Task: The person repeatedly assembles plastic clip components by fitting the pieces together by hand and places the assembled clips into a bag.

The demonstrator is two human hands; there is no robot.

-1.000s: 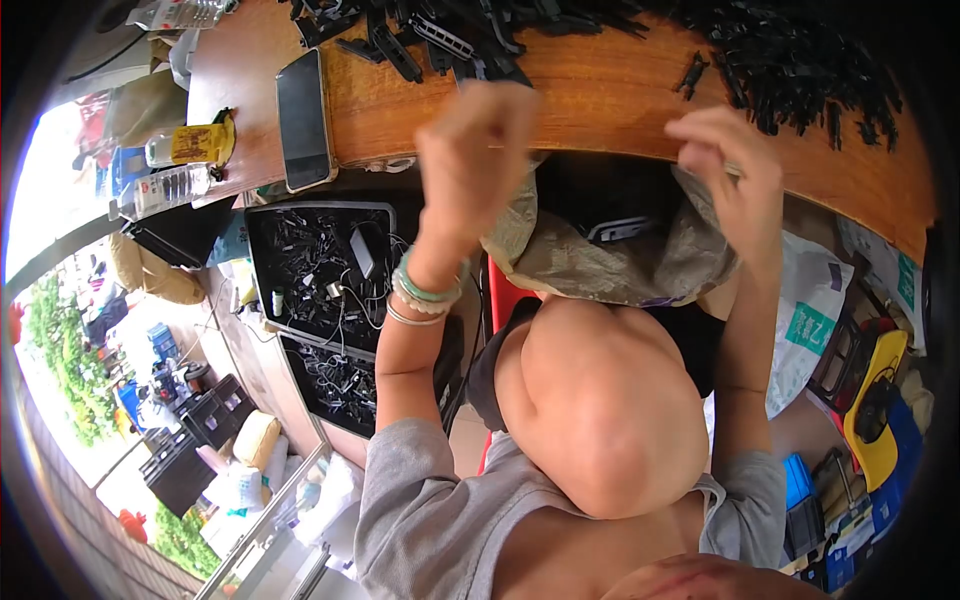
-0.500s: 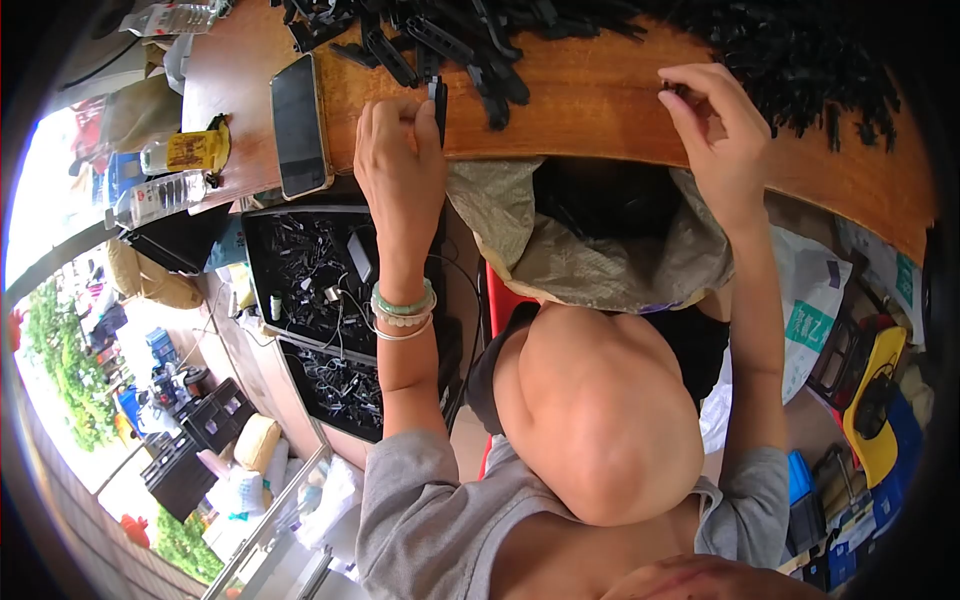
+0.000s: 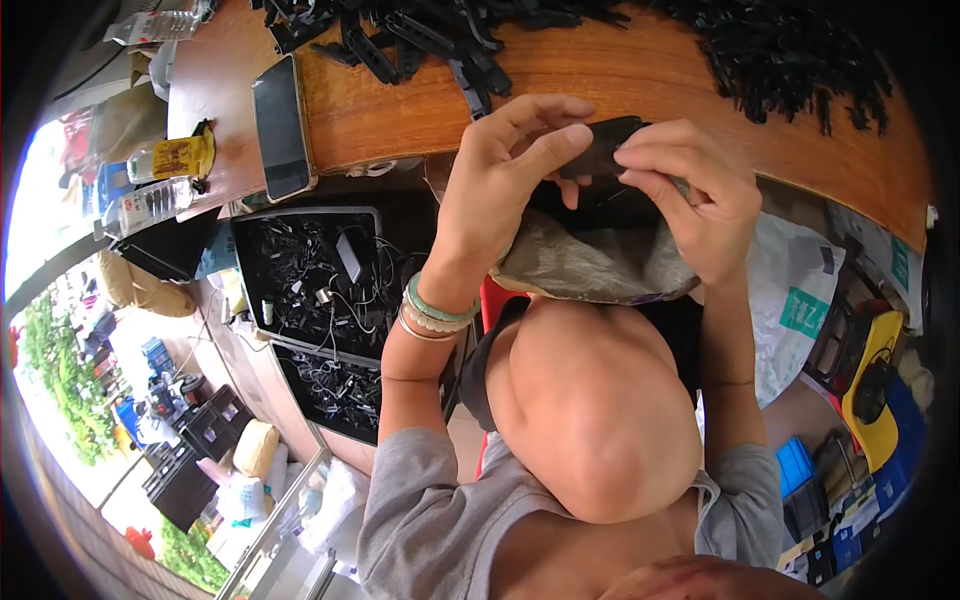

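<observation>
My left hand [image 3: 505,165], with pale green and white bracelets on the wrist, is partly curled above the mouth of a woven sack [image 3: 590,265]. A dark, blurred black plastic piece [image 3: 610,140] reaches from its thumb and fingers toward my right hand [image 3: 700,185]. The right thumb and fingertips are pinched together close to the near end of that piece. Whatever small thing sits in this pinch is hidden. The sack lies open across my lap under both hands, its inside black.
Piles of black plastic parts [image 3: 400,40] and thin black pieces [image 3: 800,60] lie along the wooden table [image 3: 560,75]. A phone [image 3: 283,130] rests at the left edge. Trays of black parts [image 3: 310,270] with cables stand below left. A white plastic bag [image 3: 790,290] hangs at right.
My left hand has moved right from the table edge to above the sack, with the black plastic piece. My right hand has come down and left toward it, still pinched.
</observation>
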